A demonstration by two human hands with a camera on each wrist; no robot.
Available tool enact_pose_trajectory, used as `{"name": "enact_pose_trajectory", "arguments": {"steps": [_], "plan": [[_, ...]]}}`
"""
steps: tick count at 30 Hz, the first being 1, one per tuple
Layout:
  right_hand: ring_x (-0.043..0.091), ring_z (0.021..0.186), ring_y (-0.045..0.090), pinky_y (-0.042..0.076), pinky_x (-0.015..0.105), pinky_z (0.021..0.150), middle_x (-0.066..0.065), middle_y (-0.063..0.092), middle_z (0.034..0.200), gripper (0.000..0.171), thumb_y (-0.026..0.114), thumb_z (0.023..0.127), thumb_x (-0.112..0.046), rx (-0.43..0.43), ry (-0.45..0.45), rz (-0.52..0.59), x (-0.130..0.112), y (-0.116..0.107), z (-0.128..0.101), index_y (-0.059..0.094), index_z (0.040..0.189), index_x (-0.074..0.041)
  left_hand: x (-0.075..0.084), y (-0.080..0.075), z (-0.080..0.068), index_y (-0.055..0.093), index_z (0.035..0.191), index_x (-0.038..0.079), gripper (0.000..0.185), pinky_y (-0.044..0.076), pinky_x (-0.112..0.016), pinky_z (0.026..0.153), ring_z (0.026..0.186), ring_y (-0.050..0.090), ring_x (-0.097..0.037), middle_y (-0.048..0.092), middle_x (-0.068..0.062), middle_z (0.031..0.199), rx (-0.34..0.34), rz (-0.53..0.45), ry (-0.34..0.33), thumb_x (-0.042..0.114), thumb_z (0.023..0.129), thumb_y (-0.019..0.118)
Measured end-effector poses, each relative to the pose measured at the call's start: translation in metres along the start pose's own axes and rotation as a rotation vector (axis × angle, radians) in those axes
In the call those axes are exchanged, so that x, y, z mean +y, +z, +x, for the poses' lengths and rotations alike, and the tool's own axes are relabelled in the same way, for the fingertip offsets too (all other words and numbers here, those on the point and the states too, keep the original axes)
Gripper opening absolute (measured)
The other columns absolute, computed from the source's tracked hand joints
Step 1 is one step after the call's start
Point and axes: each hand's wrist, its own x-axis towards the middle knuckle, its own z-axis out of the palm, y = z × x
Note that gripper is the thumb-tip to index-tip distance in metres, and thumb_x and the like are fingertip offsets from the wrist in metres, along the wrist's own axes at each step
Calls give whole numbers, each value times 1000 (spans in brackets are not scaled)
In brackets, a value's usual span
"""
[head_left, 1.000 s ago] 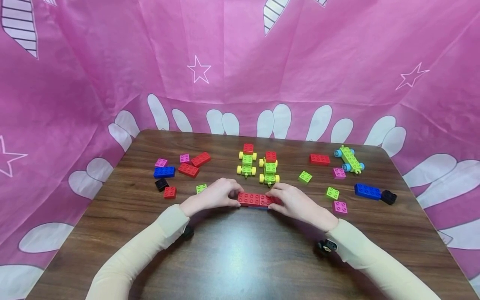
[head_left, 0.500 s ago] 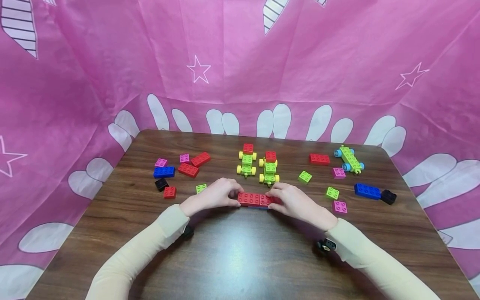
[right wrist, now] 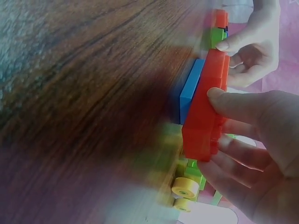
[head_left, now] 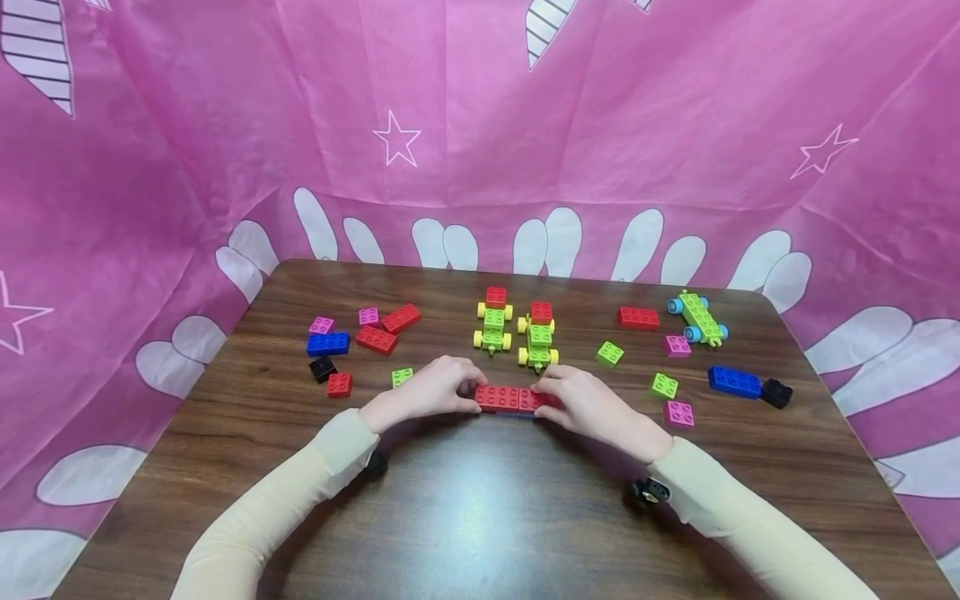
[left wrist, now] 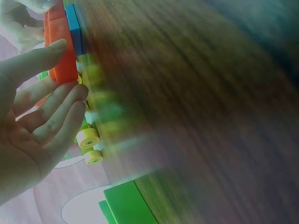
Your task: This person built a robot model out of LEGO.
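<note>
Two red bricks sit end to end on top of a blue brick (right wrist: 190, 86), near the middle of the table. My left hand (head_left: 438, 387) pinches the left red brick (head_left: 497, 397) between thumb and fingers at its outer end. At the other end, my right hand (head_left: 588, 400) pinches the right red brick (right wrist: 201, 112), its thumb on the near side and fingers behind. Both red bricks overhang the blue one, as the wrist views show. Just behind stand two green cars with yellow wheels, the left car (head_left: 493, 321) and the right car (head_left: 539, 337), each carrying a red brick.
Left on the wooden table (head_left: 480, 508) lie loose bricks, including a blue brick (head_left: 328, 343) and a black brick (head_left: 323, 369). To the right are a green car base with blue wheels (head_left: 699, 318), another blue brick (head_left: 735, 382) and several small bricks. A pink curtain (head_left: 480, 125) hangs behind.
</note>
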Motion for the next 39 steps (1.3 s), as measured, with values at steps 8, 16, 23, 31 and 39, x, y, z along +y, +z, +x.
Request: {"name": "enact_pose_trajectory", "arguments": {"steps": [8, 16, 23, 31, 39], "plan": [[12, 80, 64, 58, 31, 76, 2, 68, 91, 27, 79, 84, -26, -16, 5, -14, -1, -1, 1, 75, 104, -8, 2, -2, -1, 73, 111, 8, 33, 50, -18, 70, 81, 63, -10, 70, -3, 96, 0, 4, 0, 24, 83, 80], [12, 79, 63, 58, 32, 76, 1, 68, 90, 26, 81, 82, -26, -10, 3, -8, -2, -2, 4, 75, 101, -8, 2, -2, -1, 74, 112, 9, 34, 51, -19, 71, 80, 64, -10, 71, -4, 98, 7, -10, 10, 24, 82, 81], [15, 82, 63, 57, 34, 78, 3, 68, 91, 27, 82, 81, -24, 16, -16, -39, -4, 0, 5, 75, 102, -8, 1, -1, 0, 75, 113, 10, 34, 51, -18, 70, 78, 64, -9, 72, -3, 98, 8, 8, 37, 26, 83, 81], [15, 83, 62, 56, 34, 76, 1, 67, 90, 24, 81, 82, -25, 53, -11, -30, -5, 3, 4, 75, 99, -10, 3, -3, 1, 75, 115, 12, 36, 49, -18, 67, 76, 62, -8, 73, -3, 96, -6, 36, 37, 28, 84, 80], [16, 83, 62, 55, 36, 76, 1, 67, 89, 24, 81, 82, -28, 14, 44, -21, -6, 3, 8, 75, 96, -10, 6, -2, 1, 76, 114, 13, 35, 48, -19, 65, 73, 60, -6, 72, -2, 94, 17, 77, 33, 31, 84, 79]]}}
